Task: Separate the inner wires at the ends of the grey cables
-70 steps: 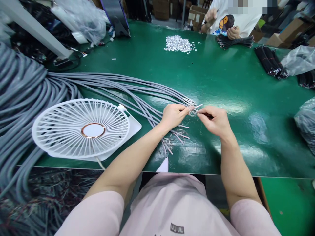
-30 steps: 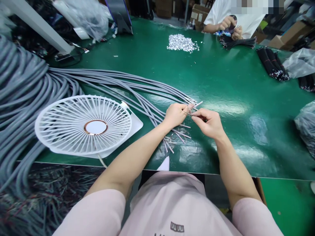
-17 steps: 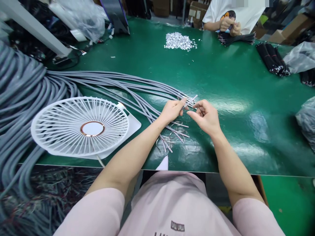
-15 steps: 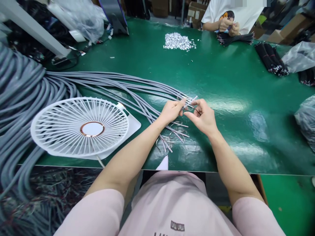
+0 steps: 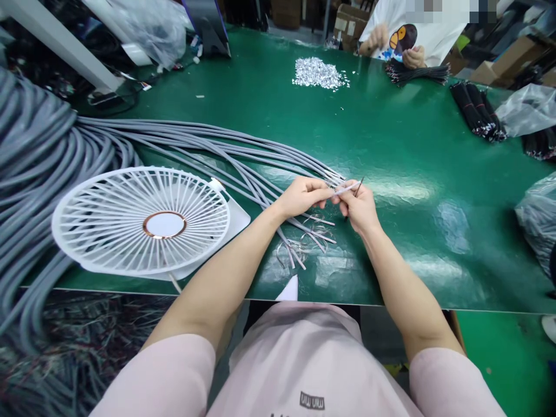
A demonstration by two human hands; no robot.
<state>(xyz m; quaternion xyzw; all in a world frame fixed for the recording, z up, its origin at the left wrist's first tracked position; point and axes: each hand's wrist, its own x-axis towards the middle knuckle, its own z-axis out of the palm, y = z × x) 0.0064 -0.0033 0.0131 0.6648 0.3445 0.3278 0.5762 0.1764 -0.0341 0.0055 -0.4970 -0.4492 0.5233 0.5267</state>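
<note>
My left hand (image 5: 304, 196) is closed in a pinch on a grey cable whose stripped whitish end (image 5: 348, 189) points right between my hands. Close against it, my right hand (image 5: 361, 208) is closed too, with a thin dark stick-like tool (image 5: 360, 185) jutting from its fingers; its exact kind is unclear. My fingertips meet at the cable end and partly hide it. More grey cables (image 5: 243, 152) run in from the left, some ends lying just behind my hands. Below my left wrist lie other stripped cable ends (image 5: 319, 236) with fine loose wires.
A white fan (image 5: 141, 223) lies left of my forearm, beside a large grey cable coil (image 5: 35, 150). Small silvery pieces (image 5: 320, 73) are heaped at the back. Opposite, a person in a white shirt (image 5: 428, 35) works by black wire bundles (image 5: 417, 72). Plastic bags (image 5: 541, 214) sit right.
My right hand has turned and closed in, its fingers now pinched together at the cable end. The dark tool shows more plainly. Across the table, the person's hands have moved apart.
</note>
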